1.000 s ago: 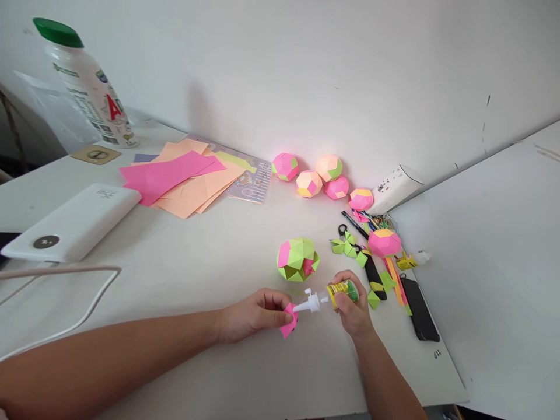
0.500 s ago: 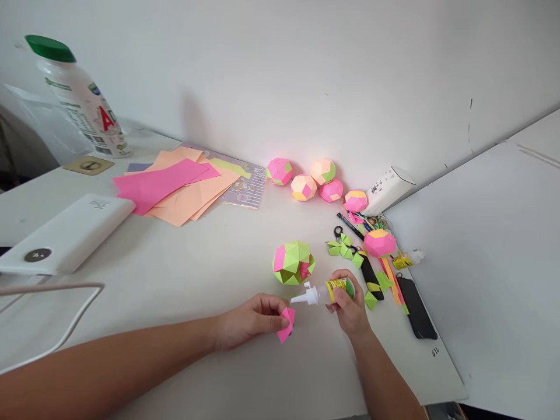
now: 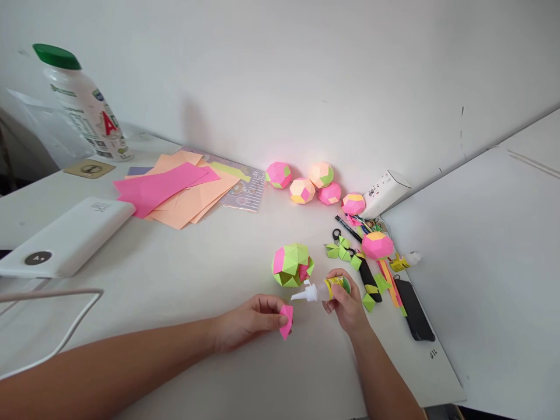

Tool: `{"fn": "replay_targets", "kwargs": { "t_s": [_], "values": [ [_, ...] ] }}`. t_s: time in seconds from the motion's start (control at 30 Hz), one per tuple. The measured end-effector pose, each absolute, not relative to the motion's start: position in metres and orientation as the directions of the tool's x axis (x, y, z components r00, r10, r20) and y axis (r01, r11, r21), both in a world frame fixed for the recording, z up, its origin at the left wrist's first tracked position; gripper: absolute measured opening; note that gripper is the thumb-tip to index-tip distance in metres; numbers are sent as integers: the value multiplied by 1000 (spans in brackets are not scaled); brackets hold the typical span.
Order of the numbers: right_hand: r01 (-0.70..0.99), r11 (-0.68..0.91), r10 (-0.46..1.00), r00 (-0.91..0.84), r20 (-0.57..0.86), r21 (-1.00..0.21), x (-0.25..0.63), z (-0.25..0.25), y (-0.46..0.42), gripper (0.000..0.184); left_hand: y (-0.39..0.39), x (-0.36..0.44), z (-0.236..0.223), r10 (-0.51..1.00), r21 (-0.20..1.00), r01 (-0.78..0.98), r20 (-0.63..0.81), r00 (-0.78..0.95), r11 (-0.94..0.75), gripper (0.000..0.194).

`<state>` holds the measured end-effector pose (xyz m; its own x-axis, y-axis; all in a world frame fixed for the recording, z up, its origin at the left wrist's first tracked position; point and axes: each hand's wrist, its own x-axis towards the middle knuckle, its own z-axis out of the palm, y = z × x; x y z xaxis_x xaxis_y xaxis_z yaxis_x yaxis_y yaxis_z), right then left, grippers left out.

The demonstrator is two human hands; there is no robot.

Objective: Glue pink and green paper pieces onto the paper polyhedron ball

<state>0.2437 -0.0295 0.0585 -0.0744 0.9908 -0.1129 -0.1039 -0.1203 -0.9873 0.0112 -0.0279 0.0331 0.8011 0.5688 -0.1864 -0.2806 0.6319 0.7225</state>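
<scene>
Between the thumb and fingers of my left hand (image 3: 258,318) is a small folded pink paper piece (image 3: 286,322). My right hand (image 3: 347,303) grips a glue bottle (image 3: 333,288) lying sideways, its white nozzle pointing left, just above the pink piece. Whether the tip touches the paper I cannot tell. Behind the nozzle sits a green and pink paper ball (image 3: 292,265) with an open gap at its lower front. Small folded green paper pieces (image 3: 343,249) lie to the right, by scissors (image 3: 336,234) whose handles show in part.
Several finished paper balls (image 3: 301,191) stand by the wall. Coloured paper sheets (image 3: 188,192) lie at the back left, near a white power bank (image 3: 74,236) and a green-capped bottle (image 3: 85,111). On the right are a black phone (image 3: 415,309) and a second glue bottle (image 3: 405,261).
The view has shifted slightly. The pink piece is turned a little in my left hand. The glue bottle stays in my right hand, its nozzle still close to the pink piece.
</scene>
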Motion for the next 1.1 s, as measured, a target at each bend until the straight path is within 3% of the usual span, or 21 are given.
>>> {"fn": "replay_targets", "kwargs": {
  "t_s": [0.23,0.47,0.67,0.9,1.1],
  "values": [
    [-107,-158,973,-186,-136,-982,246,57,-32,36,-27,12,33,570,720,-283,-189,799,634,23],
    [-129,-106,990,-103,-93,-986,241,56,-32,36,-27,11,32,561,722,-286,-169,810,630,22],
    [-90,-130,977,-181,-113,-987,242,55,-34,33,-27,12,34,563,717,-277,-191,804,639,23],
    [-196,62,997,49,53,-979,250,65,-21,35,-26,11,36,542,759,-261,-141,828,596,24],
    [67,75,944,315,93,-995,259,46,-1,49,-28,11,32,534,783,-233,-146,833,578,26]
  ]
}}
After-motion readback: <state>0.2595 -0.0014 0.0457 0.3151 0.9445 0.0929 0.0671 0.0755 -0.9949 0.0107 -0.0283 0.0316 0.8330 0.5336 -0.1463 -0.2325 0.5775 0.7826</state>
